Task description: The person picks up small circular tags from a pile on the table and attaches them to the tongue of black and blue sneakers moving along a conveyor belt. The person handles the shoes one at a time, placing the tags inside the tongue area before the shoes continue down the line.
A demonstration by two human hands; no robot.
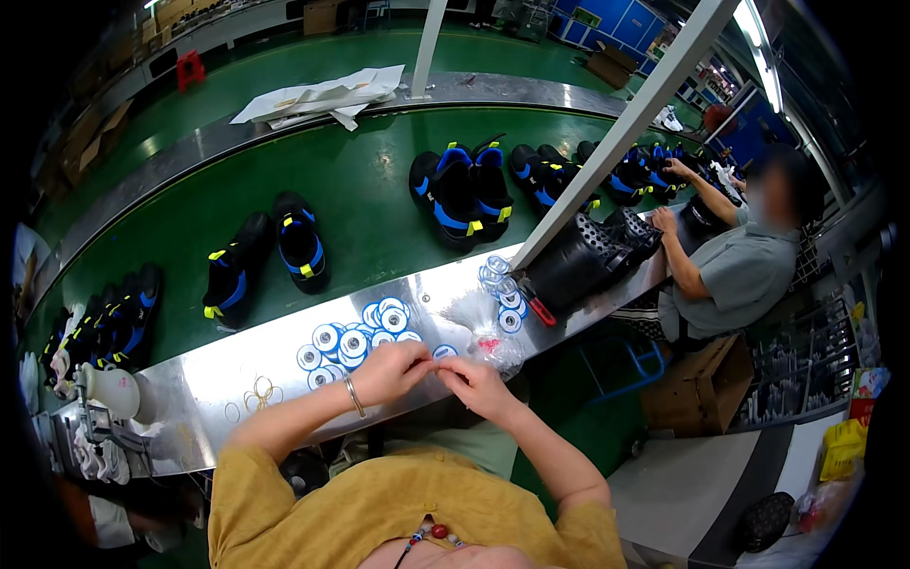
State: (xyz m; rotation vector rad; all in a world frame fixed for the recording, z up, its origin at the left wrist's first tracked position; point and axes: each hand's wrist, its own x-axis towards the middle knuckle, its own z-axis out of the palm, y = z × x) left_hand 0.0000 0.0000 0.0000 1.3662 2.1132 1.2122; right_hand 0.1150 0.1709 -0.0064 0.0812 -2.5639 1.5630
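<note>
My left hand (393,370), with a bangle on its wrist, and my right hand (477,385) meet over the metal ledge (204,398). Both are closed in a pinch, fingertips nearly touching. What they hold, if anything, is too small to make out. Just beyond the fingertips shows a round blue-rimmed tag (444,351); whether it is held or lying there I cannot tell. Left of it spreads a pile of round white-and-blue tags (354,343). Thin rubber bands (256,394) lie near my left forearm. A clear plastic bag (493,343) with red marks rests beyond my right hand.
Beyond the ledge, black-and-blue shoes (237,266) stand on a green conveyor (365,209). More tags (510,308), a red-handled tool (538,303) and a black perforated container (583,256) are at right, beside a slanting post (616,123). A co-worker (735,256) handles shoes farther right.
</note>
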